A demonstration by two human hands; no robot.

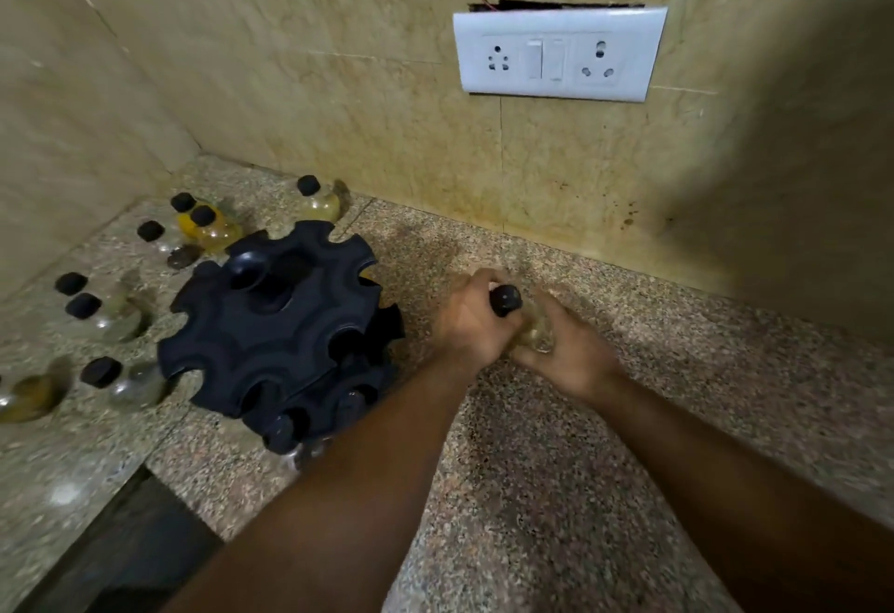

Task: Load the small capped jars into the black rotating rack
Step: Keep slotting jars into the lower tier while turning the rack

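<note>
Both hands closed around one jar point(534, 329): the left hand point(471, 322) at its black cap point(505, 301), the right hand point(568, 353) around the clear body. It looked light, smooth and breakable. The body seemed the safest hold.

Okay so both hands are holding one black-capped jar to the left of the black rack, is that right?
Not quite. In the head view both the left hand and the right hand hold one black-capped jar, but it is to the right of the black rack, not the left.
</note>
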